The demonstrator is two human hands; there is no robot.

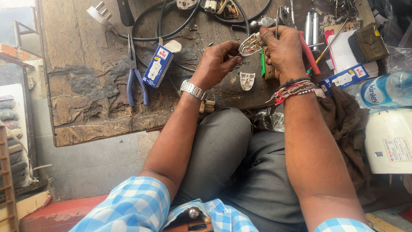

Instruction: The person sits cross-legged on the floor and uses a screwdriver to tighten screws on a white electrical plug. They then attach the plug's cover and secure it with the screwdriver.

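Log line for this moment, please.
left hand: pinching opened white plug | right hand: gripping same plug | loose white plug cover: on worn wooden bench

opened white plug (250, 44), tilted, above workbench

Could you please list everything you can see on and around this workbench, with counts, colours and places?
plug body: one, white, open, held between both hands above the bench
plug cover: one, white, on the bench below the hands
pliers: one, blue handles, left of centre
small box: one, blue and white, open, beside the pliers
three-pin plug: one, white, top left, on a black cable
second box: one, blue and white, at right
water bottle: one, clear with blue label, right edge
workbench: one, worn dark wood
left hand: wears a silver watch, fingers on the plug body
right hand: thread bracelets, grips the plug body
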